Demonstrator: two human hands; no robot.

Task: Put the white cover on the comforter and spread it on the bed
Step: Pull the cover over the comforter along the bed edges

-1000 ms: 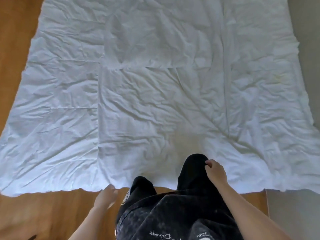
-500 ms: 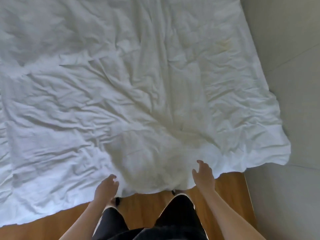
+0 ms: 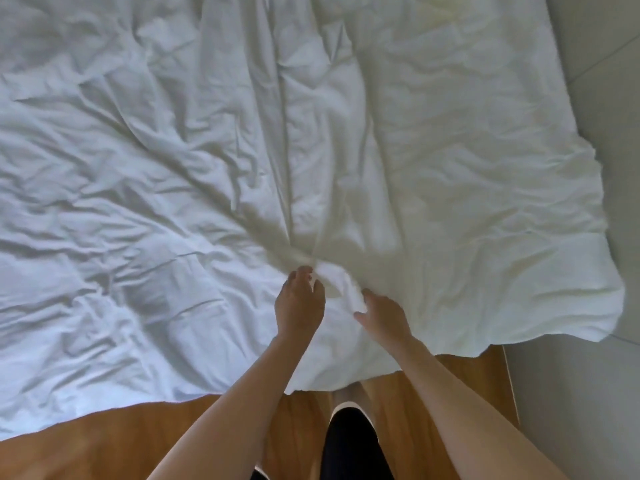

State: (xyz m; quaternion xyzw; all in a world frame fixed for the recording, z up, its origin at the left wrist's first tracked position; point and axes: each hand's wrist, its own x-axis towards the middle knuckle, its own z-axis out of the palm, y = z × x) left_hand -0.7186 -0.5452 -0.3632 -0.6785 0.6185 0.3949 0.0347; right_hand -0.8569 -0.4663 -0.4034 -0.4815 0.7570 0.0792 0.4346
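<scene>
White cover (image 3: pixel 173 185) lies spread flat on wood floor (image 3: pixel 114 441), wrinkled, far-right corner lapping onto grey tile (image 3: pixel 595 202). I see both hands near its near edge: left hand (image 3: pixel 299 303) & right hand (image 3: pixel 382 317) each pinch the same bunched-up fold of fabric betw. them. Black trouser leg (image 3: pixel 353 445) below.

A wrinkled white cover (image 3: pixel 242 161) is lying spread flat over a wooden floor (image 3: pixel 104 441), its right edge reaching onto grey tiles (image 3: pixel 588 393). The left hand (image 3: pixel 299 303) and right hand (image 3: pixel 381 315) are pinching a bunched fold of it between them, close together near its front edge.
</scene>
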